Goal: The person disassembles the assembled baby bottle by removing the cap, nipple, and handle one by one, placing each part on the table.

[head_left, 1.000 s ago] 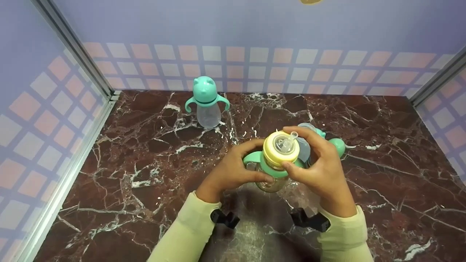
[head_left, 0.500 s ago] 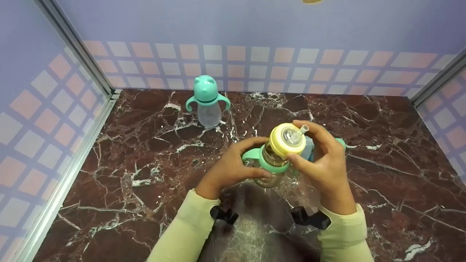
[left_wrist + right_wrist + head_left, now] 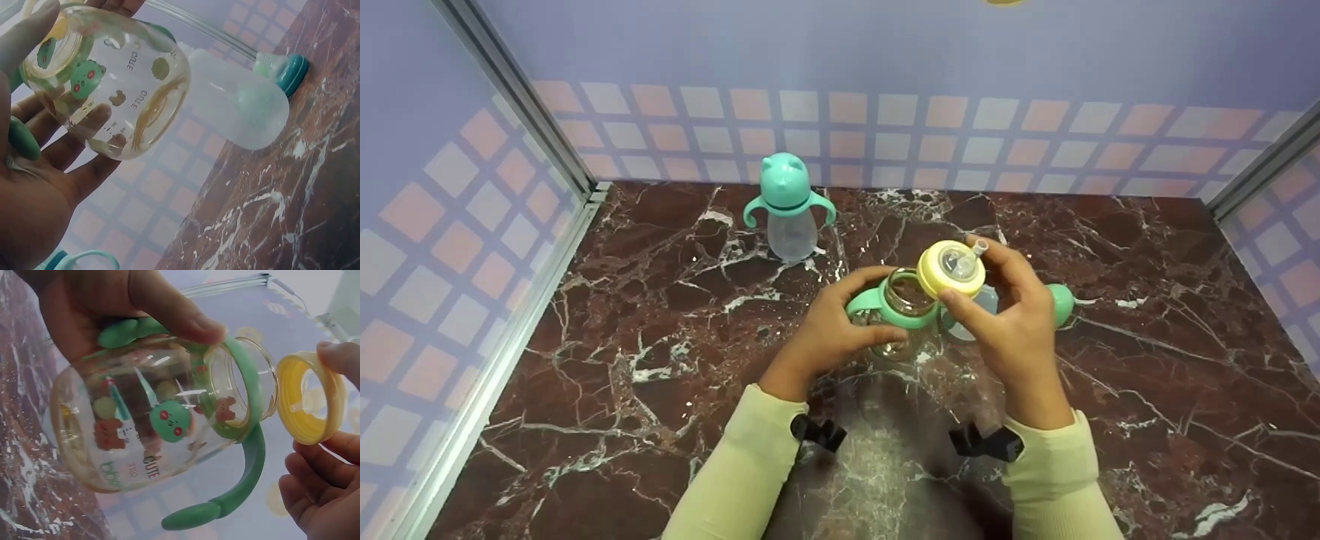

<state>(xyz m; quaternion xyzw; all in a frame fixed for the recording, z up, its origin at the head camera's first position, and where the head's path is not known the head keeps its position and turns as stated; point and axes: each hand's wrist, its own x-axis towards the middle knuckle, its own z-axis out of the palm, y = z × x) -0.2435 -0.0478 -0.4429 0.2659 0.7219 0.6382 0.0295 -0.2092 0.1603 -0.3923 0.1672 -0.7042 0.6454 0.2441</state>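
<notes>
My left hand [image 3: 829,322] grips a clear amber baby bottle [image 3: 152,416] by its body, fingers behind and thumb in front. The bottle has a green collar with two handles [image 3: 247,478], cartoon prints and an uncovered neck. With thumb and fingertips, my right hand [image 3: 1020,322] pinches a yellow screw ring [image 3: 956,287] that carries a clear spout. In the right wrist view a narrow gap separates the ring from the bottle's mouth, and its threaded inside faces the neck. The bottle is tilted in the wrist views and looks empty.
A frosted bottle with a teal animal-shaped cap [image 3: 785,180] and two handles stands at the back, left of centre. Behind my right hand lie another frosted bottle [image 3: 242,107] and a green domed piece [image 3: 1063,305]. Tiled-pattern walls [image 3: 847,135] border the marble table [image 3: 660,360].
The yellow ring with the spout has come off the bottle's neck, tilting and lifting to the upper right. The bottle and my left hand have shifted slightly up and left.
</notes>
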